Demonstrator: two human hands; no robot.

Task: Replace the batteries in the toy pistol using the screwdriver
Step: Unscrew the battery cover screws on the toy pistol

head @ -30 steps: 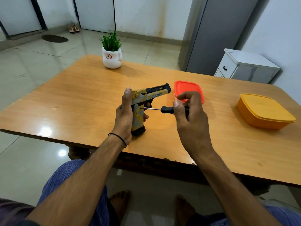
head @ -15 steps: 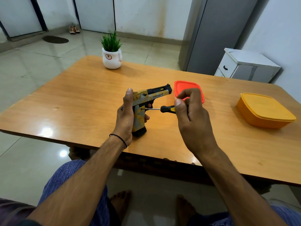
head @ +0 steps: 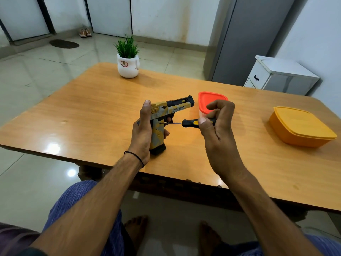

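Note:
A yellow, grey and black toy pistol stands upright on its grip base on the wooden table, barrel pointing right. My left hand grips its handle from behind, thumb up along the rear of the slide. My right hand pinches the black-and-yellow handle of a small screwdriver. The screwdriver lies level, and its thin metal tip meets the upper part of the pistol's grip just below the trigger guard.
A small container with a red-orange lid sits just behind my right hand. An orange lidded box is at the right. A white pot with a green plant stands at the far edge. The table's near edge runs below my wrists.
My right hand's fingers have shifted round the screwdriver handle, index finger now raised and curled higher. The pistol and my left hand stay in place.

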